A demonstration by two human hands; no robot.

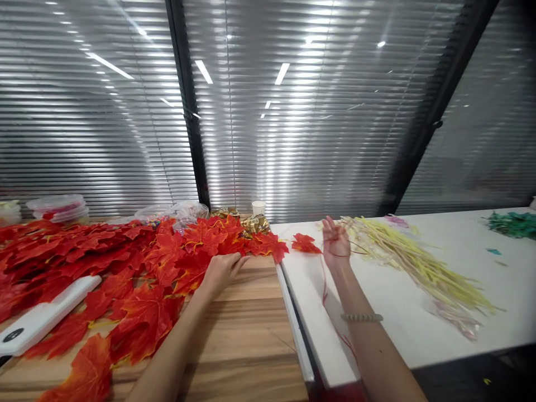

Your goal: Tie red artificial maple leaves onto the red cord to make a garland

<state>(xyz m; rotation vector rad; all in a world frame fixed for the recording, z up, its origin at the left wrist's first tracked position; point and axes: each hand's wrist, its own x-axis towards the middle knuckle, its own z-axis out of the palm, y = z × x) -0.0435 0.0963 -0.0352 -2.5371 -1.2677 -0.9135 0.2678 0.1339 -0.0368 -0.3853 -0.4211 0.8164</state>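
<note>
My left hand [224, 269] is at the right edge of a heap of red artificial maple leaves [165, 259], over the wooden tabletop. Its thumb and fingers are pinched together; anything between them is too small to make out. My right hand [336, 241] is raised above the white table, palm towards me and fingers partly bent. A thin red cord [324, 285] runs across this palm and hangs down beside the forearm. Just left of the right hand is a single red maple leaf [305, 244]. A beaded bracelet [362, 317] circles the right wrist.
A white-handled tool [46, 318] lies among the leaves. Clear tubs [58, 207], gold wrappers [256, 224] and a paper cup [258, 207] stand behind. Yellow strips [419, 259] and green pieces [513, 223] lie on the white table [402, 329]. A gap separates the tables.
</note>
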